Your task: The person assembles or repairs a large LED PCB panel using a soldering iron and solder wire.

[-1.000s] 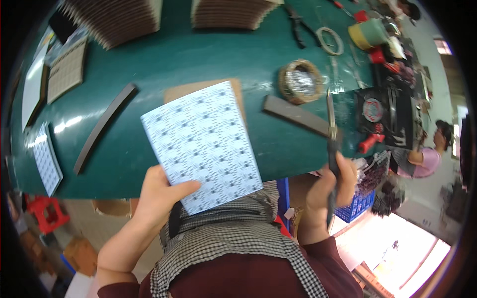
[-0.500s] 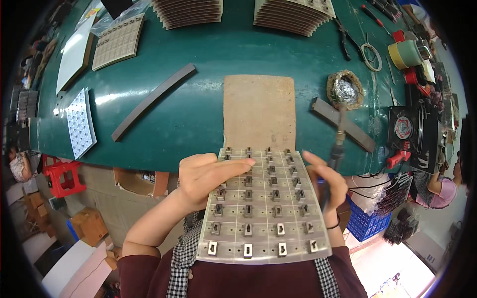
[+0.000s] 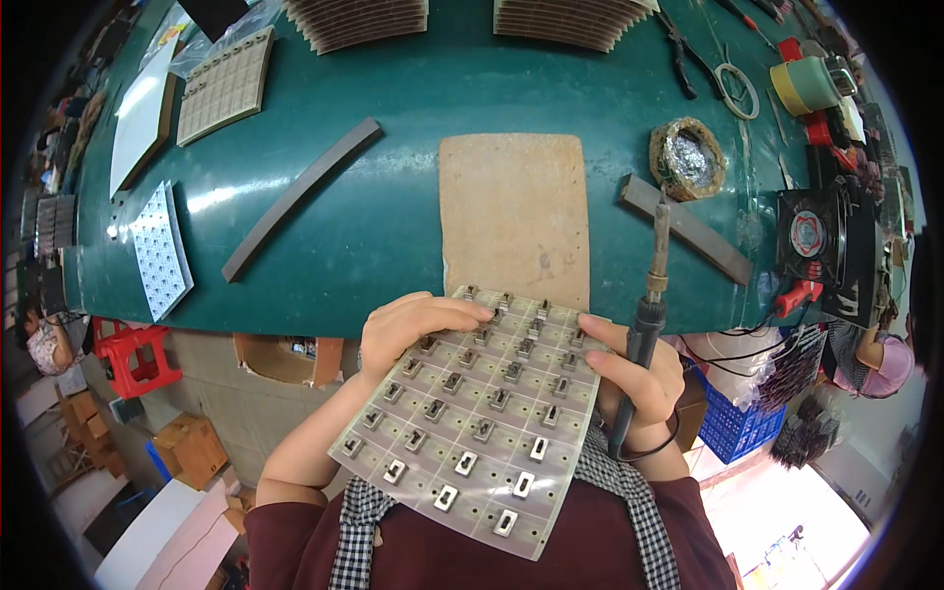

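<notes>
A pale panel of circuit boards (image 3: pixel 462 411) with rows of small metal slide switches sits tilted and turned askew in front of my body. My left hand (image 3: pixel 418 329) grips its far left edge, fingertips on the top face. With my right hand (image 3: pixel 641 382) I hold a soldering iron (image 3: pixel 645 334), its tip pointing away from me. The thumb and fingers of that hand also touch the panel's right edge. Beyond the panel, a tan rectangular board (image 3: pixel 513 211) lies on the green table.
Grey bars (image 3: pixel 300 202) lie to the left and right (image 3: pixel 688 228). A rough round pot of shiny metal (image 3: pixel 693 157) stands at right, near a small fan (image 3: pixel 808 236). Stacked panels (image 3: pixel 359 22) line the back. Pliers (image 3: pixel 680 64) and a tape roll (image 3: pixel 737 90) lie far right.
The panel has turned askew, its near end swinging right on one side. My right hand has closed in on the panel's right edge, and the soldering iron has come upright, clearer of the hand.
</notes>
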Demonstrator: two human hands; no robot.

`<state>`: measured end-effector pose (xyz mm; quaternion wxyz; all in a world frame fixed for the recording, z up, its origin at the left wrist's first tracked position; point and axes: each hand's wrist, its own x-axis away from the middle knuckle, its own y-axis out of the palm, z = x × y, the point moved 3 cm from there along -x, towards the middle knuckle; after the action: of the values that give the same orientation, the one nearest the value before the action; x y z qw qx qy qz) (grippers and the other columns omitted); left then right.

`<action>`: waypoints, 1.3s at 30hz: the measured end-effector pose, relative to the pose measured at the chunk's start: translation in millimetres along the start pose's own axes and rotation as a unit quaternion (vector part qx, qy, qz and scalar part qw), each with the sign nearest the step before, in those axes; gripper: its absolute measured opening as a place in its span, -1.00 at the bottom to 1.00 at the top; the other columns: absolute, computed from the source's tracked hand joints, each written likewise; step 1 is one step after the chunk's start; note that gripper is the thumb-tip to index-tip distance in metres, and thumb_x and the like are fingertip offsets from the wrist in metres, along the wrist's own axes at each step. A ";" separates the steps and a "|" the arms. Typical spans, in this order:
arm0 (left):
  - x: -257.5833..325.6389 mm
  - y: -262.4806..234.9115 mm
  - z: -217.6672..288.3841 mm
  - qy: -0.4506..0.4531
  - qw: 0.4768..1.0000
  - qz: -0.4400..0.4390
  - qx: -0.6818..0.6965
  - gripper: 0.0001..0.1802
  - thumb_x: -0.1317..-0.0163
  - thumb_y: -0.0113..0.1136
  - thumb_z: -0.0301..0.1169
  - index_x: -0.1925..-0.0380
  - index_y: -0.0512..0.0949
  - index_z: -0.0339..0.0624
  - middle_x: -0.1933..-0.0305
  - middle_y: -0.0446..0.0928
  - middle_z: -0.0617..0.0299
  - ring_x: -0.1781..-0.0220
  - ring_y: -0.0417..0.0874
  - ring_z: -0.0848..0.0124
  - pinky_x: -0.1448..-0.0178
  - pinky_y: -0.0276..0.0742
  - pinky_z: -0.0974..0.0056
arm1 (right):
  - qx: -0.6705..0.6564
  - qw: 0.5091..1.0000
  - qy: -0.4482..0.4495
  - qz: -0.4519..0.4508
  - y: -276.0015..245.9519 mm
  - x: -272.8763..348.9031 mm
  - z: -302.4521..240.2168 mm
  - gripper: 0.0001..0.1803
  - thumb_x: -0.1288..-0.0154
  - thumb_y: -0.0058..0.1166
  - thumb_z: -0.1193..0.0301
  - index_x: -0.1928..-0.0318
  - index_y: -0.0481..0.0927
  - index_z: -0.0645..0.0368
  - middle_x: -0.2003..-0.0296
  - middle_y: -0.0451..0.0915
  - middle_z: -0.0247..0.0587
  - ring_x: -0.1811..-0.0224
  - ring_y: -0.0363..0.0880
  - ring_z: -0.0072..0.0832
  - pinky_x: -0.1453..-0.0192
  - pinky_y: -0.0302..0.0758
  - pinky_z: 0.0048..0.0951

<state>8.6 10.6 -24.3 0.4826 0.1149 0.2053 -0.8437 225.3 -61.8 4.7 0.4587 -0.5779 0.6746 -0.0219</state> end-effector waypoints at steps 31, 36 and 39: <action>-21.6 0.5 11.9 -0.049 0.985 -0.147 0.075 -0.78 -0.02 0.27 -0.45 0.28 0.67 -0.21 0.11 0.66 0.21 0.39 0.39 0.54 0.18 0.30 0.43 | -0.152 0.986 0.072 -0.015 7.2 -2.4 12.7 -0.69 0.06 0.25 0.63 0.23 0.58 0.11 0.29 0.68 -0.17 0.46 0.65 -0.40 0.45 0.51 -0.53; 7.6 12.1 7.2 -0.358 0.903 0.088 0.219 -0.44 -0.03 0.35 -0.54 -0.05 0.38 -0.31 0.00 0.52 0.11 -0.01 0.55 0.31 -0.17 0.43 0.23 | -0.123 0.963 0.238 -0.002 7.1 -10.3 17.9 -0.64 -0.03 0.24 0.62 0.10 0.53 0.26 0.29 0.64 -0.17 0.52 0.56 -0.55 0.40 0.47 -0.59; 1.0 15.4 12.7 -0.454 0.810 0.141 0.342 -0.44 0.00 0.34 -0.58 -0.05 0.38 -0.33 -0.01 0.52 0.09 -0.02 0.56 0.31 -0.13 0.46 0.23 | -0.216 0.942 0.236 0.100 -17.2 -4.9 16.9 -0.57 -0.28 0.07 0.42 -0.13 0.34 0.20 0.33 0.58 -0.08 0.55 0.48 -0.53 0.47 0.43 -0.55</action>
<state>21.4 -2.9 -17.1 0.5639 -0.0962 -0.3580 -0.7380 248.8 -55.1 7.5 0.1502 -0.5708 0.8065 0.0340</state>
